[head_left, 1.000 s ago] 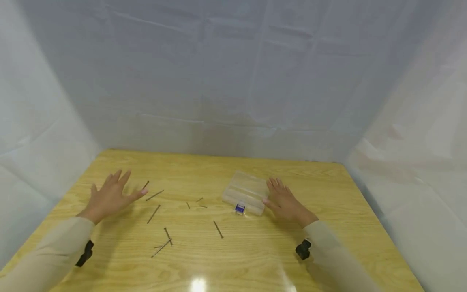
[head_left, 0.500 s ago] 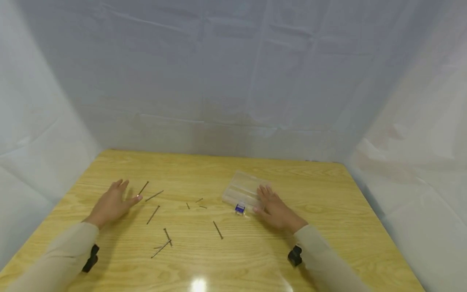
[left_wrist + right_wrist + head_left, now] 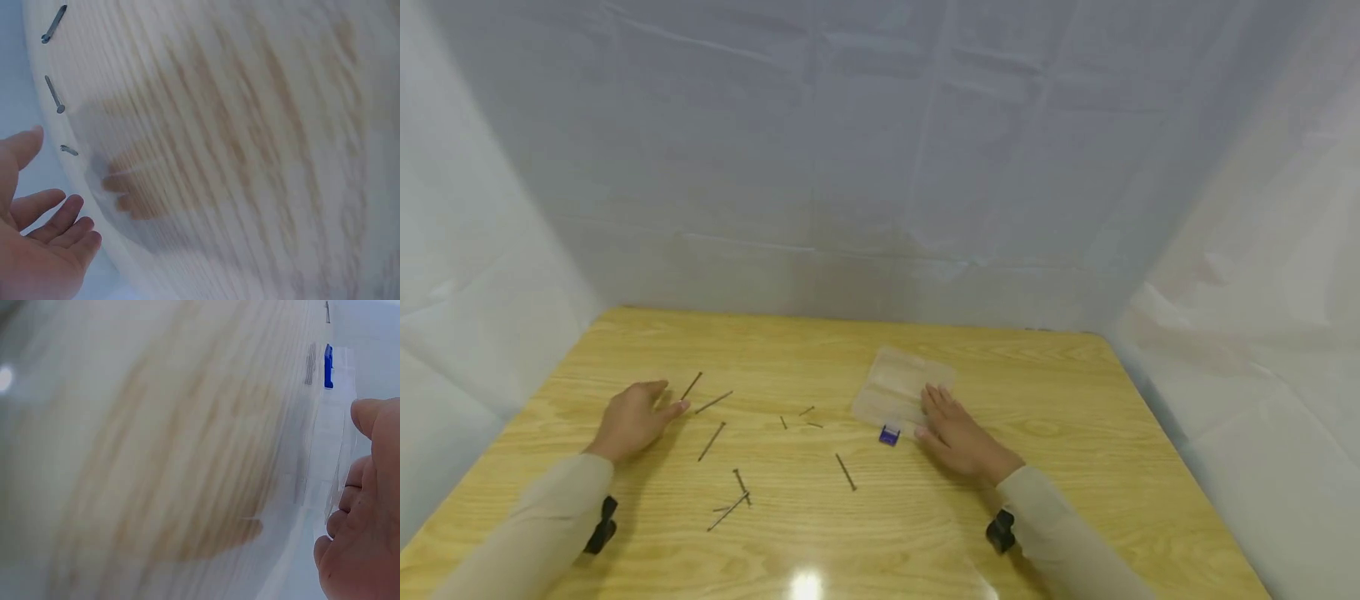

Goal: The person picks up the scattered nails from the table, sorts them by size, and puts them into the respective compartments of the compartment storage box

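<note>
My left hand (image 3: 634,419) hovers over the left of the table, fingers loosely bent, holding nothing. A dark nail (image 3: 692,385) lies just past its thumb tip; in the left wrist view, a nail (image 3: 55,95) shows beyond the fingers. Over the right side of a clear plastic box (image 3: 891,383) lies my right hand (image 3: 962,439), its fingers extended. The box has a blue latch (image 3: 889,435) at its front. In the right wrist view, the fingers of the right hand (image 3: 365,512) are at the clear box wall (image 3: 319,450); firm contact is hard to tell.
Several more nails lie about the wooden table (image 3: 925,542): a long nail (image 3: 711,442), a crossed pair with one nail (image 3: 728,511) on top, a lone nail (image 3: 846,472), and small nails (image 3: 807,410) near the middle. White sheeting (image 3: 850,167) surrounds the table.
The right hand has moved left onto the box's right side. The left hand has lowered slightly and its spread fingers have drawn together. The nails stay where they lie.
</note>
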{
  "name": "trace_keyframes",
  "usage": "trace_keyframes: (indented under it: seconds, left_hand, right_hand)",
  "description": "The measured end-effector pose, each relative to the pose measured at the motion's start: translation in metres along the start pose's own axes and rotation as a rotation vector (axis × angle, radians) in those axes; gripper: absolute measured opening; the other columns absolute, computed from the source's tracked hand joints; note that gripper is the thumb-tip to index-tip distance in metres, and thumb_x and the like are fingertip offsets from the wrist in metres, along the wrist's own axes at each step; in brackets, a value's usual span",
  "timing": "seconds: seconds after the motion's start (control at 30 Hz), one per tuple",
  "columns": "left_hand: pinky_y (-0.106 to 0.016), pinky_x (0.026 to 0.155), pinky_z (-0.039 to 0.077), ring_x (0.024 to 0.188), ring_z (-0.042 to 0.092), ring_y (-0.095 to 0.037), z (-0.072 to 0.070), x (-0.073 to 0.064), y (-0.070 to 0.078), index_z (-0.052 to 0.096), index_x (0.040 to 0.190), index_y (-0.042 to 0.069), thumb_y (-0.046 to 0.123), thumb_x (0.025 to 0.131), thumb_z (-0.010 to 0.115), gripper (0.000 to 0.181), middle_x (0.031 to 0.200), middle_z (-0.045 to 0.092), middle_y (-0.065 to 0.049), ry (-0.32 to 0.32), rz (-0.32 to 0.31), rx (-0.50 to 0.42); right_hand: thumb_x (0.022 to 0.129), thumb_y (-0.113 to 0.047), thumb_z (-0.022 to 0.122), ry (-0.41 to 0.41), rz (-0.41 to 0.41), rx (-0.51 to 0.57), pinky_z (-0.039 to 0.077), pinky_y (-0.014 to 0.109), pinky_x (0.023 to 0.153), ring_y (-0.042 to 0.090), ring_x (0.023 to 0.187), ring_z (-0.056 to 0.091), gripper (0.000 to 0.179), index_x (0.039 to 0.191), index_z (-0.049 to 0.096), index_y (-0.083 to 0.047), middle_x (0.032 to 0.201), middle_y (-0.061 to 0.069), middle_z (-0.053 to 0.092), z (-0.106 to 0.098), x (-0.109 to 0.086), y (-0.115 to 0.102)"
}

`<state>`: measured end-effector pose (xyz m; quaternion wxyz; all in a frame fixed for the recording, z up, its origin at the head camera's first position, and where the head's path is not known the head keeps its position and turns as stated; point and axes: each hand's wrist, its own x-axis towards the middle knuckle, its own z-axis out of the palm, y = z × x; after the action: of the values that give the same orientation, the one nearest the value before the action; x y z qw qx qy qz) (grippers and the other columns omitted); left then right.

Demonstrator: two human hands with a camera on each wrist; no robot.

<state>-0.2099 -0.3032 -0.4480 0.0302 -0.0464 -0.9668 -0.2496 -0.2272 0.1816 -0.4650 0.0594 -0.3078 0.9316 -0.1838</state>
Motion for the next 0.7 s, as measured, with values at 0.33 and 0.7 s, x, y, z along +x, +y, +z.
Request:
trace_keyframes:
  seconds: [0.33, 0.7]
  left_hand:
    - [-0.064, 0.091, 0.040, 0.112, 0.046, -0.058, 0.011, 0.004, -0.001, 0.050, 0.120, -0.022, 0.019, 0.092, 0.063, 0.052, 0.120, 0.052, -0.039, 0.041, -0.053, -0.034]
    - [-0.060, 0.083, 0.046, 0.103, 0.055, -0.053, 0.019, 0.007, 0.000, 0.062, 0.110, -0.015, 0.016, 0.091, 0.065, 0.036, 0.111, 0.060, -0.035, 0.133, -0.127, -0.086]
  right_hand:
    - [0.105, -0.032, 0.035, -0.005, -0.001, -0.045, 0.013, 0.052, 0.116, 0.041, 0.144, 0.004, 0.065, 0.148, 0.010, 0.009, 0.155, 0.027, 0.007, 0.002, 0.002, -0.001]
    - [0.105, -0.034, 0.032, -0.023, 0.028, -0.130, 0.013, 0.050, 0.116, 0.037, 0.145, 0.006, 0.064, 0.149, 0.011, 0.007, 0.157, 0.023, 0.008, -0.001, 0.001, -0.006]
